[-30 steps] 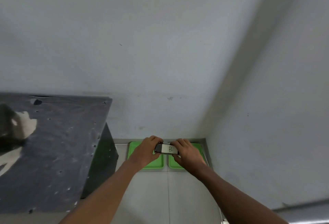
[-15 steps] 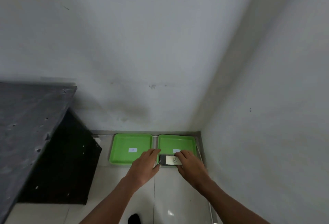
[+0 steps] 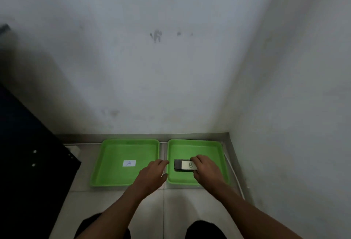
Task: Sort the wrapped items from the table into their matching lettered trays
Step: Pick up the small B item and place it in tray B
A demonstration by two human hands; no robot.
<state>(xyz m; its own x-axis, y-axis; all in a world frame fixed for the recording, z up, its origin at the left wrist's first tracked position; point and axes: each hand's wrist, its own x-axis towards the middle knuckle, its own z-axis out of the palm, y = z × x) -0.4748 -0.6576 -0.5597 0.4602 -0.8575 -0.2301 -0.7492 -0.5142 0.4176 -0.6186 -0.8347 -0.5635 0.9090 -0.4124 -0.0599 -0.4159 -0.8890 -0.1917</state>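
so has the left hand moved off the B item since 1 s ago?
Yes. The left hand has let go and now sits over the gap between the two trays, left of the wrapped item, which the right hand holds in the right tray.

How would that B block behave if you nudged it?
The block looks flat-sided and low, so it would probably slide, not roll or tip. It keeps its shape in the right hand, so likely stiff. Its weight can't be judged.
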